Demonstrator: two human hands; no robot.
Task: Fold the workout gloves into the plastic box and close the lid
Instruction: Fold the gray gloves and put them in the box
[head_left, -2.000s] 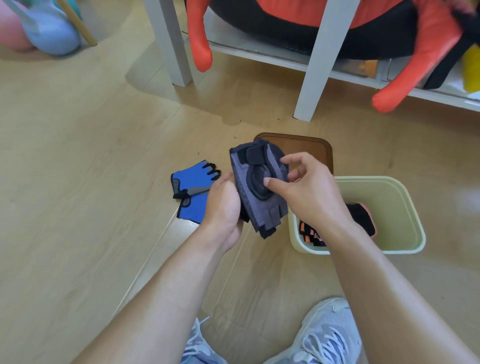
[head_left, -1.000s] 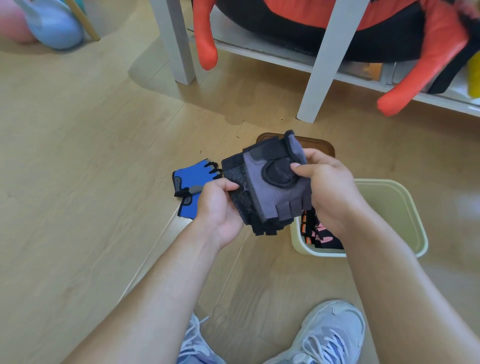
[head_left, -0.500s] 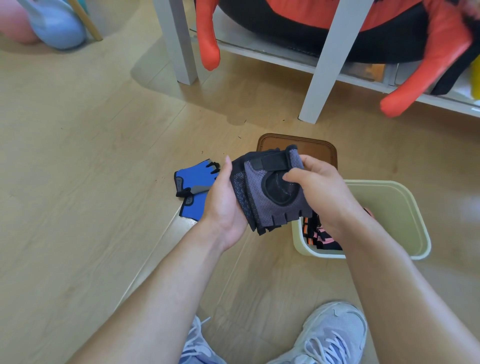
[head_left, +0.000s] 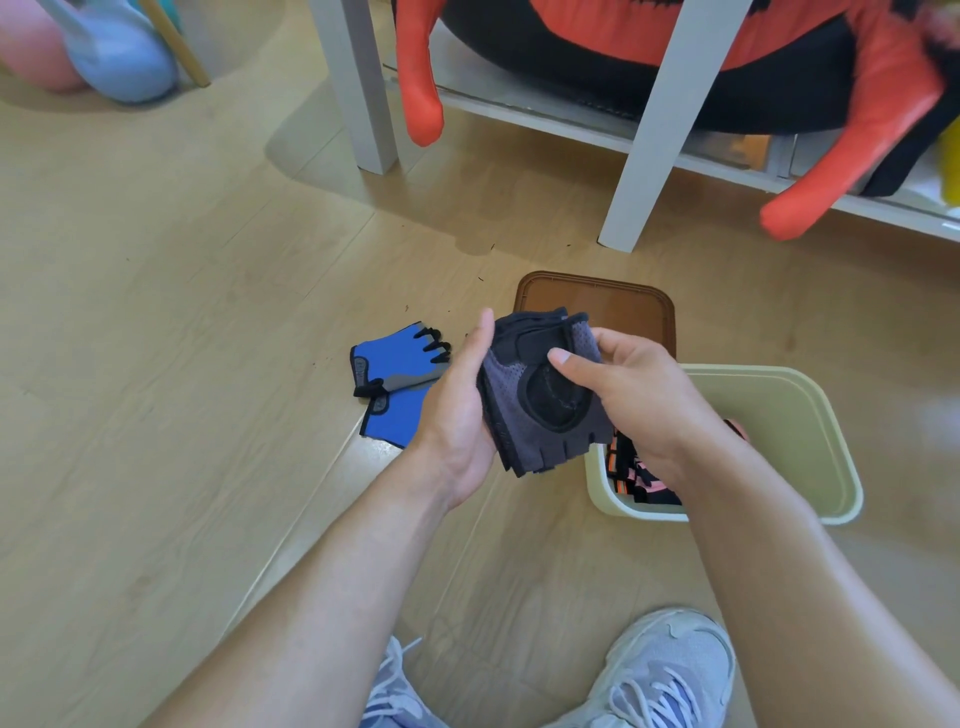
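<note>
The right hand (head_left: 641, 402) pinches the grey gloves (head_left: 535, 415) (thumb on top) against the flat left hand (head_left: 460, 410), over the plastic box (head_left: 810, 387) corner; blue gloves (head_left: 397, 387) lie on the floor (head_left: 208, 364).

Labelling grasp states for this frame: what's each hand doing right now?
Left hand: palm against the grey gloves, thumb straight, fingers hidden; cannot tell.
Right hand: grip closed on the grey gloves.

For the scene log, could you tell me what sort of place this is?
Probably a room at home, perhaps a storage corner: a wood-look floor, a white shelf with a padded red-and-black thing on it, and grey gloves held beside a box.
</note>
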